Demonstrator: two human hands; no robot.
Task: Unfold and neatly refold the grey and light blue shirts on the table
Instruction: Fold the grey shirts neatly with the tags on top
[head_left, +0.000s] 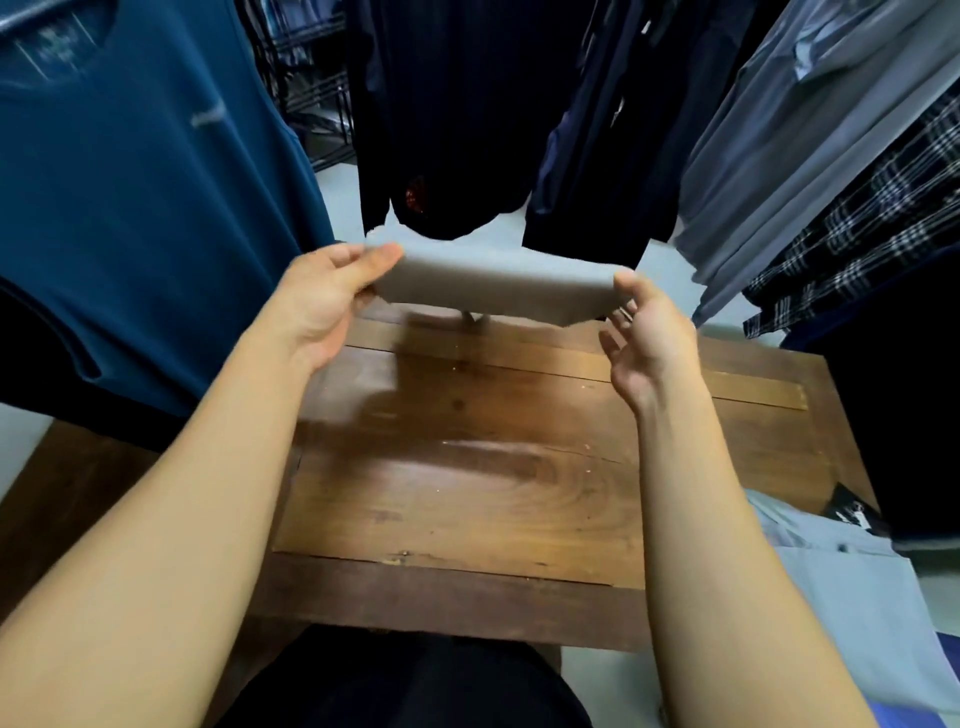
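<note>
A folded grey shirt (493, 283) hangs in the air above the far edge of the wooden table (467, 467). My left hand (327, 296) grips its left end, thumb on top and fingers underneath. My right hand (647, 343) is at its right end: the thumb touches the shirt's corner and the other fingers are spread loosely below it. A light blue shirt (852, 597) lies at the table's right front corner, partly hanging off, with a black tag (852, 512) at its top.
Hanging clothes ring the table: a teal T-shirt (145, 197) at the left, dark garments (457, 114) behind, grey and plaid shirts (841, 208) at the right. The pale floor (337, 197) shows beyond the table.
</note>
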